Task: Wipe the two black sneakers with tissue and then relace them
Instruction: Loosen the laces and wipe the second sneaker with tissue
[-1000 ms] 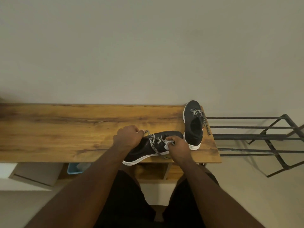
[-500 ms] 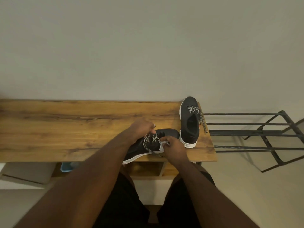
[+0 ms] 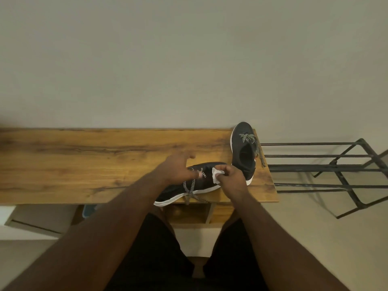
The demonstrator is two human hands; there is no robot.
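The right hand point(image 3: 233, 179) pinches a small folded tissue point(image 3: 216, 174) between thumb and curled fingers, holding it against the upper of the near sneaker point(image 3: 210, 167), apparently so that the wad can be rubbed over the black fabric beside the laces point(image 3: 192, 190). The left hand point(image 3: 177, 167) hovers over the same sneaker with its fingers spread and relaxed, grasping nothing; it is blurred, and whether it touches the shoe cannot be told. The near sneaker lies slantwise at the front edge of the wooden bench point(image 3: 84, 164), its heel overhanging toward the person, probably to bring the upper within easy reach; one loose lace end hangs over that edge. The second sneaker point(image 3: 243, 152) stands at the right end of the bench, toe toward the wall, just beside the near sneaker's toe, its laces loose, evidently set aside. A black metal rack point(image 3: 336, 171) stands beyond the bench's right end.
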